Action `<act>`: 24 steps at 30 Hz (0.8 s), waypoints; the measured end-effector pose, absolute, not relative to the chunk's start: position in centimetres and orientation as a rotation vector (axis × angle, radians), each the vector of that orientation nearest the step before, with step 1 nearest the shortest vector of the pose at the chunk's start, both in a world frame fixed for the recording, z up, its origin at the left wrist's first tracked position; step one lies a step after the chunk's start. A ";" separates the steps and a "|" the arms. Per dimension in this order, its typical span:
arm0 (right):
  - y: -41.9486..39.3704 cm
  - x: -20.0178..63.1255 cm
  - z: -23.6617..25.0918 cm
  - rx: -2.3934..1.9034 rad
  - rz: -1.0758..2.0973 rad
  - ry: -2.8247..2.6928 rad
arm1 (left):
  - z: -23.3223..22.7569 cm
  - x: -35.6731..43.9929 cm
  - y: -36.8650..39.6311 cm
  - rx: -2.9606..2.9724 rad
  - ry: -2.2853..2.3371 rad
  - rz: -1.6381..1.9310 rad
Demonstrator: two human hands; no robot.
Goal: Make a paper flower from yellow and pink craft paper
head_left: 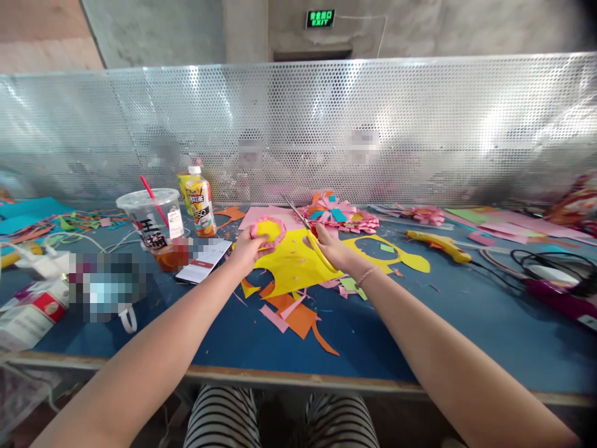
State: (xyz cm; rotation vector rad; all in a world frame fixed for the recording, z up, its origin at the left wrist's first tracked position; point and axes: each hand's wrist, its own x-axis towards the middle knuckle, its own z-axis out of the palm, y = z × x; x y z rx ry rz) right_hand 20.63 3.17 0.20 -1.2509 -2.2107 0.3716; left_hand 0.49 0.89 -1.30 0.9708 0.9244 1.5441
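Between the fingers of my left hand (249, 250) is a round felt flower piece (269, 231), yellow in the middle with a frilled pink rim. My right hand (330, 247) grips a pair of scissors (321, 254) with yellow handles, the blades pointing up and to the left, away from the flower piece. Under both hands spreads a yellow felt sheet (291, 270) with round holes cut in it. Just beyond the right hand lie pink felt flowers (336, 211) with blue and orange bits on them.
Orange and pink scraps (298, 319) lie near the front. Leftward stand a lidded drink cup (152, 218) with a red straw and a bottle (202, 205). A yellow glue gun (438, 246) with a black cord lies right. A perforated metal panel (298, 124) closes off the back.
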 end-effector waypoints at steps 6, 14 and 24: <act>3.1 20.5 0.3 -1.256 0.374 -2.187 | -1.4 0.6 0.7 1.058 1.002 1.519; 3.2 20.4 0.2 -1.304 0.412 -2.208 | -1.8 0.4 1.1 1.174 1.120 1.515; 4.7 19.7 -1.5 -1.078 0.634 -1.994 | -1.9 0.6 1.0 1.319 1.200 1.447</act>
